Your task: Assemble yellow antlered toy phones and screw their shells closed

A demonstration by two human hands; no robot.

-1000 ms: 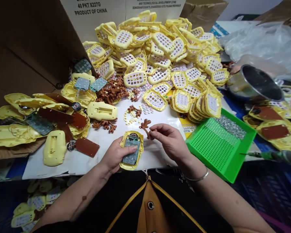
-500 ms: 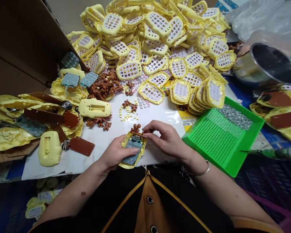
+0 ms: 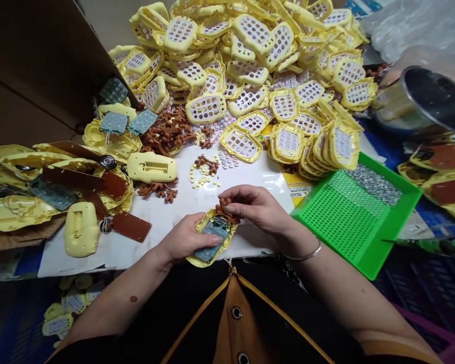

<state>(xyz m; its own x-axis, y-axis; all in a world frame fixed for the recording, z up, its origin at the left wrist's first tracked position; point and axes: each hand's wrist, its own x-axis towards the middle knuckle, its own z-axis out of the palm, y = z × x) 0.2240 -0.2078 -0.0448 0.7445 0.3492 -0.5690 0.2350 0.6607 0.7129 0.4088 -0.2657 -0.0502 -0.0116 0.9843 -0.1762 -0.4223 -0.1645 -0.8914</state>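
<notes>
My left hand (image 3: 184, 242) grips a yellow plastic shell (image 3: 212, 241) that has a grey-green circuit board (image 3: 211, 237) lying inside it, thumb resting on the board. My right hand (image 3: 256, 207) pinches a brown antler-shaped piece (image 3: 223, 208) and presses it at the shell's top end. Both hands work just above the white sheet (image 3: 250, 177) at the table's near edge.
A big heap of yellow keypad shells (image 3: 258, 76) fills the back. More brown antler pieces (image 3: 169, 134) and loose yellow backs (image 3: 151, 168) lie left, beside brown boards (image 3: 131, 226). A green perforated tray (image 3: 349, 217) with small metal screws (image 3: 375, 184) sits right, near a steel pot (image 3: 424, 101).
My right hand carried the brown antler piece from the air down onto the top of the shell. The left hand tilted the shell slightly. The view shifted downward.
</notes>
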